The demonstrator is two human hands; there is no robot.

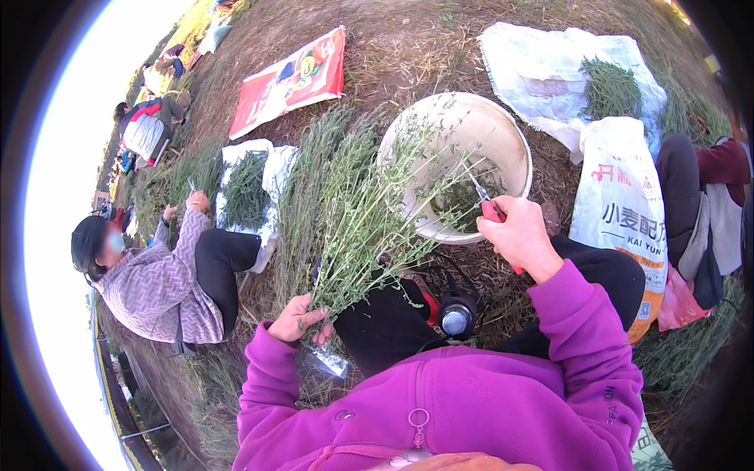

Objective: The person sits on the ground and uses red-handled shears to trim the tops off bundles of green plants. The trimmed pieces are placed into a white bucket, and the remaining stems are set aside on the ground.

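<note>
My left hand (300,321) grips the lower end of a bunch of leafy green stems (359,235), which fans out up and to the right. Its tips reach over a round white plastic bucket (512,141). In my right hand (521,232) is a pair of red-handled pruning shears (492,211), with the blades pointing over the bucket among the stem tips. Whether the blades touch a stem cannot be told. Cut green pieces (462,197) lie inside the bucket.
More cut plants (306,159) lie left of the bucket. A dark bottle (456,318) stands between my legs, and a printed woven sack (618,206) is at my right knee. White sheeting (542,65) and a red printed bag (288,82) lie beyond. Seated people (171,282) work nearby.
</note>
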